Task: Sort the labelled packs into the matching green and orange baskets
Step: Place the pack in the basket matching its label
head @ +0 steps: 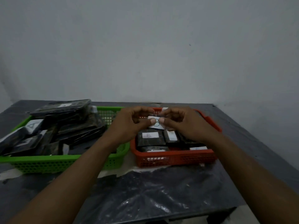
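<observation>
- A crinkled black plastic sheet lies on the near part of the dark table, reaching from the near edge up to the baskets.
- Two bare forearms reach over the sheet from the near corners toward the middle.
- The green basket stands on the left and the orange basket on the right. They sit side by side with their near walls roughly in line and a narrow gap between them.
- The green basket is heaped with dark packs, stacked unevenly and tilted. One on the left shows a white label marked A, and the topmost pack lies above the far rim.
- In the orange basket the dark packs lie flatter. One has a white label marked B. The pack just right of it has a label too blurred to read, and another white label shows at the near right corner.
- The left hand and the right hand meet above the far half of the orange basket.
- Both hands pinch one small pack between them — each thumb tip presses on its white label, and the fingers curl over its far side. The blue mark on the label sits partly under the thumbs and looks like a B.
- Beyond the table's far edge rises a plain grey wall.
</observation>
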